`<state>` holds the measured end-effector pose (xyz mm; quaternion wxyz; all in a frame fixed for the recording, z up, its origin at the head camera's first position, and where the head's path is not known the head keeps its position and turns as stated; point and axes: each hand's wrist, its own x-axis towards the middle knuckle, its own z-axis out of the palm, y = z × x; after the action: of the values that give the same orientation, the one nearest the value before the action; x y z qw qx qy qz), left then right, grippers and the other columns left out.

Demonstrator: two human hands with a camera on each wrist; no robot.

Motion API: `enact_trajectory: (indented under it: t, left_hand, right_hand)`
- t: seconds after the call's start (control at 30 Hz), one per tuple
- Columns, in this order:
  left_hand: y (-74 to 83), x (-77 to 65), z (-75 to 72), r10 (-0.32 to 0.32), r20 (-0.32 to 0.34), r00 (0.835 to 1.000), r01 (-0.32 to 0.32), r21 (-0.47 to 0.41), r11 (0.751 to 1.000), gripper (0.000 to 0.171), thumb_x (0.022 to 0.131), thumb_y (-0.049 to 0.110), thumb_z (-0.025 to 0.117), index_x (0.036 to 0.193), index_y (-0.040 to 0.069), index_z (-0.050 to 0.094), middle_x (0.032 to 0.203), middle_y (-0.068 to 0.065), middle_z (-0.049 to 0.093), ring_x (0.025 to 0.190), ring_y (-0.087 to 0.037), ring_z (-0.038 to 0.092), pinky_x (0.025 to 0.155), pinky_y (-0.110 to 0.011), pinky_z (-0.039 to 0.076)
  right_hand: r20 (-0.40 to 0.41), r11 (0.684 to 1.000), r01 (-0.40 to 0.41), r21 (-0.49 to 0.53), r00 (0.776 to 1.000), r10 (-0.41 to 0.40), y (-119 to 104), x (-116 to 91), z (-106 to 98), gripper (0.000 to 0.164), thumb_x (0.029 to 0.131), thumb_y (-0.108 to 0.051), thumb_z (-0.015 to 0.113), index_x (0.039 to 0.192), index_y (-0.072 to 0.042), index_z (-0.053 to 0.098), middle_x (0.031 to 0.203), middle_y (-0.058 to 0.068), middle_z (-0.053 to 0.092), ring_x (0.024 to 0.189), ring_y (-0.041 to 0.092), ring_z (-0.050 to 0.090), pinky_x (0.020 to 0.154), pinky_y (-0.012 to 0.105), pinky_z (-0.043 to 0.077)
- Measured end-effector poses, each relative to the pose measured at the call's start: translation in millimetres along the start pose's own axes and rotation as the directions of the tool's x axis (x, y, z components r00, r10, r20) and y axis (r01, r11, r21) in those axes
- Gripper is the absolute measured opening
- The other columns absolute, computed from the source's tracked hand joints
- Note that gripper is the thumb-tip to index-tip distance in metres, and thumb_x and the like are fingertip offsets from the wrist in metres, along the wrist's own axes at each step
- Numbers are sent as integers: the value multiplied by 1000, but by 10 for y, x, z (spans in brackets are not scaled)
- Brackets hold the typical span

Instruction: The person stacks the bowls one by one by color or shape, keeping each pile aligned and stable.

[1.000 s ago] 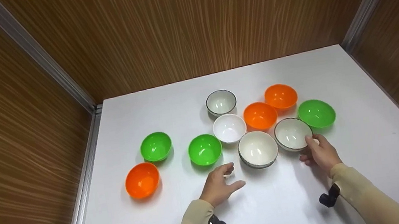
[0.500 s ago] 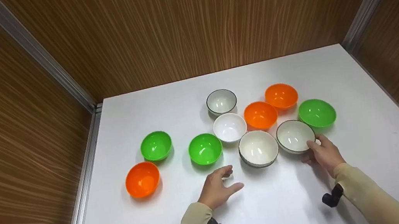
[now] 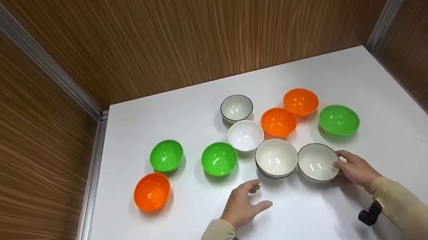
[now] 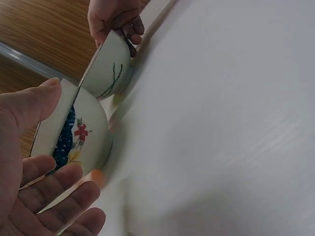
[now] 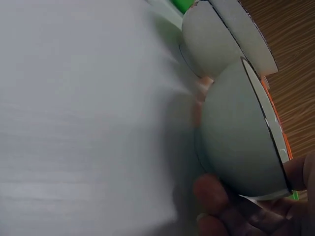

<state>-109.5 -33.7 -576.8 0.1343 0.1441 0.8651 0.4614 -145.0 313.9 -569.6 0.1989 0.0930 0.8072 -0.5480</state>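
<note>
My right hand grips a pale grey-white bowl with a thin dark rim, thumb over the right side of the rim and fingers under its wall. In the right wrist view this bowl stands upright close to the white tabletop. Directly left of it are nested cream bowls; the left wrist view shows a blue band and red flower on the outside of the lower bowl. Near the front left of these, my left hand is held with thumb and fingers spread apart, gripping nothing.
Behind stand a white bowl, a dark-rimmed bowl and orange bowls. A green bowl is at the right. Another green bowl sits left of centre, with more bowls farther left. Wood-grain panels enclose the white table.
My right hand has drawn the pale bowl toward me, away from the orange and green bowls, to beside the nested cream bowls. My left hand has shifted slightly right.
</note>
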Motion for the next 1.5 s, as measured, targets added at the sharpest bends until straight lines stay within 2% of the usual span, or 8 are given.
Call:
enact_trajectory:
  t: [0.3,0.53,0.7,0.83,0.97,1.1,1.33,1.5]
  left_hand:
    - [49,-11,119,45,24,999,-46,68,997,69,73,47,71,128,11,50,114,6,58,104,-8,53,93,-25,41]
    - [37,-10,192,43,59,997,-48,84,995,73,71,49,72,130,15,48,118,5,57,106,-7,52,94,-25,40]
    - [14,-23,238,25,78,997,-31,73,997,81,67,52,73,133,15,44,121,6,55,109,-7,51,96,-25,39]
    - [-3,-49,267,55,82,995,-62,74,995,89,62,55,74,134,13,42,121,5,55,109,-8,52,96,-25,39]
    - [-19,-78,270,100,88,991,-109,100,989,96,59,55,77,136,12,39,123,3,53,109,-10,52,97,-26,38]
    - [-41,-112,242,112,106,988,-125,122,985,106,55,56,78,140,14,32,127,3,48,111,-10,49,98,-26,37]
    - [-119,-164,138,155,87,984,-168,165,972,117,51,60,79,144,15,24,137,3,38,124,-14,38,104,-34,31]
    - [-188,-174,10,144,60,988,-153,175,973,118,51,56,81,144,11,23,140,-1,36,126,-16,35,104,-35,30]
  right_hand:
    - [69,991,-4,-134,998,14,26,-69,-69,55,94,-44,44,133,-6,39,98,14,61,83,22,59,70,34,49]
    - [98,987,12,-163,995,4,-5,-137,23,54,93,-46,44,130,-7,45,111,18,54,83,24,56,64,35,51]
    - [121,982,35,-185,993,-12,-18,-169,134,51,92,-47,45,127,-10,51,120,16,50,97,27,50,65,34,49]
    - [165,986,31,-165,986,-3,-46,-204,248,54,91,-48,47,129,-9,49,126,17,49,102,28,49,66,35,50]
    - [243,989,50,-139,970,-14,-84,-232,368,51,92,-45,46,127,-9,51,121,14,53,99,25,52,68,36,50]
    - [320,991,85,-107,946,-47,-133,-240,505,43,93,-41,45,122,-10,55,110,12,58,92,24,55,68,36,51]
    - [427,999,35,7,904,-34,-256,-229,789,41,93,-37,48,118,-5,54,99,13,63,83,25,62,71,38,53]
    - [460,998,35,58,886,-58,-342,-204,952,43,93,-30,50,123,0,49,102,15,62,85,27,62,75,41,53]
